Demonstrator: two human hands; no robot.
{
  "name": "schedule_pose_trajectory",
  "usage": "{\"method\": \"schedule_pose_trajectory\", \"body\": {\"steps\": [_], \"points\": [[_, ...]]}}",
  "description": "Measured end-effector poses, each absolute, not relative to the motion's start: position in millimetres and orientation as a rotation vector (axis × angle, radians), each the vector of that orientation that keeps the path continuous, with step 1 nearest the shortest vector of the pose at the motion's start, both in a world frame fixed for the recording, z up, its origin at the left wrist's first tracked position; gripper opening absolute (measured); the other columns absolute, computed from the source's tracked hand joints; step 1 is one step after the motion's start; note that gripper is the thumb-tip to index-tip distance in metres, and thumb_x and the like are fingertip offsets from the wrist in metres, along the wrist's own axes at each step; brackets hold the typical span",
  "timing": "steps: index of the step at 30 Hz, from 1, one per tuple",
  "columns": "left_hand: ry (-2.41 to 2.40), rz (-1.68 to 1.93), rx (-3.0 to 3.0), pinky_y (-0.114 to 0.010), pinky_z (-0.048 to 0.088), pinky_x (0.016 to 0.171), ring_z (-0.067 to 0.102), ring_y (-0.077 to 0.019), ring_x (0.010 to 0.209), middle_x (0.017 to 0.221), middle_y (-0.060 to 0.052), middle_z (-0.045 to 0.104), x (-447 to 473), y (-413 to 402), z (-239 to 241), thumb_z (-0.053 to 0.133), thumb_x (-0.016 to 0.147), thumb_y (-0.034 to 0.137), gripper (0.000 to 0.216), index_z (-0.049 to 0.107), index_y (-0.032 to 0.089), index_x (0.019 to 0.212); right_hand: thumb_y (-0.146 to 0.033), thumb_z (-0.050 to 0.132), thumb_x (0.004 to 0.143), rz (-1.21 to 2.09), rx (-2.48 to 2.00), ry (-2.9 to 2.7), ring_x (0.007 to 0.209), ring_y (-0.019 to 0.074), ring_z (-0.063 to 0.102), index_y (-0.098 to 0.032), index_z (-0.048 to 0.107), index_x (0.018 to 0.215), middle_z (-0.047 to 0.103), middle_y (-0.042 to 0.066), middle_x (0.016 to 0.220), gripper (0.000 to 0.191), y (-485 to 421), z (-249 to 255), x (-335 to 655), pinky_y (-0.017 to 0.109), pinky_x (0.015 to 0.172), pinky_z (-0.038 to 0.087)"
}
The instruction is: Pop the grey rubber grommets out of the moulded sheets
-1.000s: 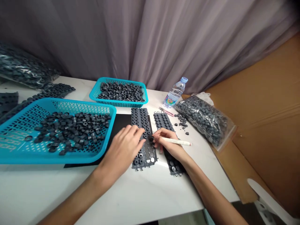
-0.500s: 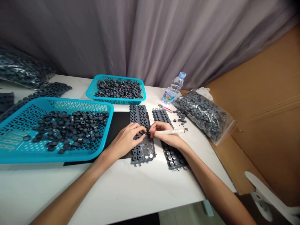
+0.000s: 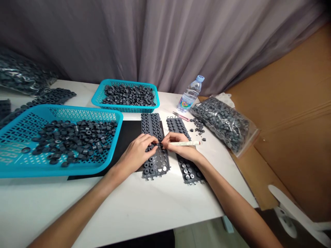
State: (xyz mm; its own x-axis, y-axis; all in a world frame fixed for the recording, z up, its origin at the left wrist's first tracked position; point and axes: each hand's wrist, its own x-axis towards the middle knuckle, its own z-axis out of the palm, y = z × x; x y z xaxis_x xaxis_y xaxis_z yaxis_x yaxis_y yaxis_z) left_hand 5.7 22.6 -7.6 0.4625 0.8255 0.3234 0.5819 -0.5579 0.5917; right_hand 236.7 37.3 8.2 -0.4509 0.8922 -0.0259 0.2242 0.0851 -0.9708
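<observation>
My left hand (image 3: pixel 138 152) rests on a dark grey rubber strip (image 3: pixel 152 144) full of small round pieces, its fingers curled and pinched at the strip's middle. Right beside it my right hand (image 3: pixel 179 146) grips a white stick-like tool (image 3: pixel 186 143), whose tip meets the left fingertips on the strip. A second grey strip (image 3: pixel 184 151) lies under my right hand. Both strips sit partly on a black mat (image 3: pixel 128 134) on the white table (image 3: pixel 144 213).
A large teal basket (image 3: pixel 31 144) of loose black rings stands at the left, a smaller one (image 3: pixel 126 96) behind the strips. A clear bag of rings (image 3: pixel 223 124), a water bottle (image 3: pixel 190 94), pink snips (image 3: pixel 181 116) and loose rings (image 3: pixel 198 129) lie right. Brown board (image 3: pixel 289 113) flanks the table.
My left hand went from lying flat on the strip to a pinch at its middle. The right hand with the tool shifted slightly up the strip. The camera view drifted.
</observation>
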Motion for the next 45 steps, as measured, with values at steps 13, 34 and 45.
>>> {"method": "schedule_pose_trajectory", "body": {"steps": [13, 34, 45], "points": [[1.206, 0.826, 2.415, -0.04, 0.049, 0.101, 0.061, -0.0232, 0.102, 0.105, -0.003, 0.069, 8, 20, -10, 0.064, 0.098, 0.021, 0.012, 0.068, 0.022, 0.109, -0.018, 0.064, 0.085, 1.373, -1.117, -1.775, 0.078, 0.0167, 0.066, -0.016, 0.069, 0.093, 0.072, 0.002, 0.085, 0.009, 38, 4, 236, 0.026, 0.073, 0.05], [1.27, 1.074, 2.054, -0.031, 0.053, 0.082, 0.065, -0.0176, 0.085, 0.094, -0.002, 0.064, 16, 13, -9, 0.055, 0.102, 0.019, 0.012, 0.062, 0.021, 0.093, -0.022, 0.065, 0.086, 1.252, -1.218, -1.812, 0.078, 0.0179, 0.066, -0.018, 0.07, 0.091, 0.072, 0.002, 0.085, 0.008, 33, 1, 232, 0.026, 0.071, 0.051], [1.212, 1.054, 1.826, -0.031, 0.052, 0.084, 0.07, -0.0198, 0.09, 0.097, -0.003, 0.072, 13, 12, -8, 0.052, 0.103, 0.03, 0.014, 0.063, 0.023, 0.098, -0.021, 0.065, 0.086, 1.343, -1.205, -1.765, 0.078, 0.0171, 0.068, -0.018, 0.07, 0.092, 0.073, 0.002, 0.085, 0.008, 34, 3, 234, 0.026, 0.073, 0.051]]}}
